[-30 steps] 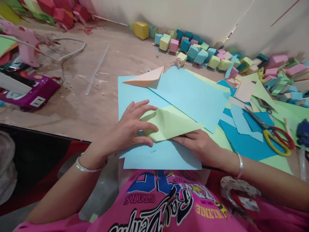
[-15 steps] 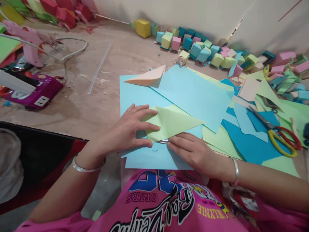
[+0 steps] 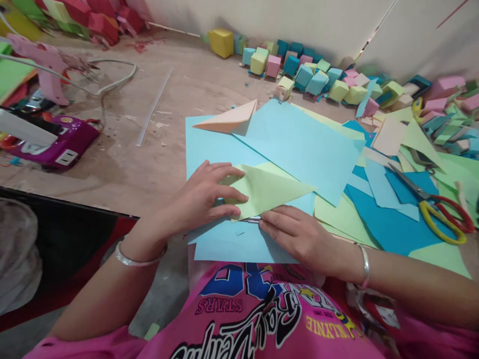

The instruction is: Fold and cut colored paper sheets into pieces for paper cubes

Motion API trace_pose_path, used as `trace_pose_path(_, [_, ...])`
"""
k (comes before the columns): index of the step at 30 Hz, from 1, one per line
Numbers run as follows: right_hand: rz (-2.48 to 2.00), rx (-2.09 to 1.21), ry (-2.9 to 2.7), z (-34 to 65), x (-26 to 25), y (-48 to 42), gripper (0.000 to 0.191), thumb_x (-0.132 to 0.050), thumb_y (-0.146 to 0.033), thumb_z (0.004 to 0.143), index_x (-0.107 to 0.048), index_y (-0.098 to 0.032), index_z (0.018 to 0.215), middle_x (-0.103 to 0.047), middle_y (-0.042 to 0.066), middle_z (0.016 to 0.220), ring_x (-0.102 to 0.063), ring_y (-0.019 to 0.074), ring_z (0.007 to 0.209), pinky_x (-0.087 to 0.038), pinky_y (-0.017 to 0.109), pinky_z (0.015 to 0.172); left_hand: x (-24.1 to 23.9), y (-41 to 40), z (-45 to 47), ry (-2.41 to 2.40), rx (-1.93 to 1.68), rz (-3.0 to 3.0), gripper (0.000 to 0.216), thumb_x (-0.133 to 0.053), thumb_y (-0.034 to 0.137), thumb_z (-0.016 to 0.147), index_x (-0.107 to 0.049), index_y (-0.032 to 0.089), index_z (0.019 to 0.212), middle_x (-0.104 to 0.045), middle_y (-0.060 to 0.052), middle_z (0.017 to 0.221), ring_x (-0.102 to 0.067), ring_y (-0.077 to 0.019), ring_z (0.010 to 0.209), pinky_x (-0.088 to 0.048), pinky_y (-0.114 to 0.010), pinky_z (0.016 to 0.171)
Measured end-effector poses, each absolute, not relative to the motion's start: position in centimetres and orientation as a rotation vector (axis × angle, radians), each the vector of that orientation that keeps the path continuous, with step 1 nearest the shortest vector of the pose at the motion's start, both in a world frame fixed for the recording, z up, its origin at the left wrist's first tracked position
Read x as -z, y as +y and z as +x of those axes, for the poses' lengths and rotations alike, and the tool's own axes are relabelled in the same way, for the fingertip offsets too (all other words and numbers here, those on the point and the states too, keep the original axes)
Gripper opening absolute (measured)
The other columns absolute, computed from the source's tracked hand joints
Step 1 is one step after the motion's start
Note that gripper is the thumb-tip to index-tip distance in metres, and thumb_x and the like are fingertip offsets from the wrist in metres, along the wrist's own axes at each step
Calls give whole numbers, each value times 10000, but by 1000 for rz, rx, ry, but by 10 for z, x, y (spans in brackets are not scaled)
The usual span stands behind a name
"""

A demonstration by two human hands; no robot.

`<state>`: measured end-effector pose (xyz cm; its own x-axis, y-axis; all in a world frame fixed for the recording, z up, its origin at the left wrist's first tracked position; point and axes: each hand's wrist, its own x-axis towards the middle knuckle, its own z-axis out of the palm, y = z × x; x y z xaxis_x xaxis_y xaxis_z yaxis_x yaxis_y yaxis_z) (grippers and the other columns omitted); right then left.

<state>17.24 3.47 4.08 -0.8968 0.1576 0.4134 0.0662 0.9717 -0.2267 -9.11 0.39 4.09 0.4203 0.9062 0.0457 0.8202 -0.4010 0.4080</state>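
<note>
A folded light green paper [image 3: 267, 192] lies on light blue sheets [image 3: 247, 249], its pointed end to the right. My left hand [image 3: 209, 194] grips its left end, thumb at the lower edge and fingers curved over the top. Along the paper's lower edge, my right hand [image 3: 295, 234] lies low with its fingers together on a slim dark-and-silver stick [image 3: 252, 220], perhaps a pen; most of it is hidden under the fingers and paper. A small blue scrap [image 3: 240, 234] sits just below. Beyond the hands, a folded peach paper [image 3: 228, 119] rests on the blue sheets.
Scissors [image 3: 430, 199] with red and yellow handles lie on coloured paper at the right. Several small paper boxes [image 3: 305, 77] line the wall. At the left are a pink glue gun [image 3: 48, 70], its cable, a purple power strip [image 3: 63, 142] and a clear glue stick [image 3: 155, 107].
Both hands stay almost in place on the light green paper. The left thumb has shifted slightly onto the paper's lower corner. The view has moved a little.
</note>
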Motion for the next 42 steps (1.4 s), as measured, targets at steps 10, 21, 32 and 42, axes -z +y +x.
trace_pose_path(10, [-121,-354,-2715,174,-39,34,229,-432,-100,951,-650,-74,1017,-682,159,940,-596,225,941,-548,399,828,-34,7,-92,1479,-473,2364,166,-702,402,833,-743,368,991,-548,-29,1351,-461,-253,1280,-320,-502,1080])
trace_pose_path(21, [-746,-970,-2324,205,-86,71,352,-448,-128,891,-574,-207,1210,-607,78,962,-600,181,870,-524,320,732,-41,2,-86,1547,-400,2346,198,-657,352,870,-726,345,1055,-534,-70,1364,-451,-307,1298,-270,-606,1090])
trace_pose_path(32, [-900,-2022,-1421,225,-93,78,217,-664,-206,787,-634,-197,1002,-631,48,895,-610,153,791,-510,311,713,-33,-1,-87,1571,-434,2416,246,-586,397,903,-702,358,1116,-515,-61,1389,-403,-347,1343,-281,-610,1093])
trace_pose_path(42, [-1300,-1055,-2079,226,-95,105,220,-573,-330,861,-654,-158,971,-570,22,767,-457,111,634,-332,268,574,-27,1,-88,1526,-493,2485,253,-531,407,926,-700,333,1100,-512,-89,1370,-433,-349,1313,-354,-615,1035])
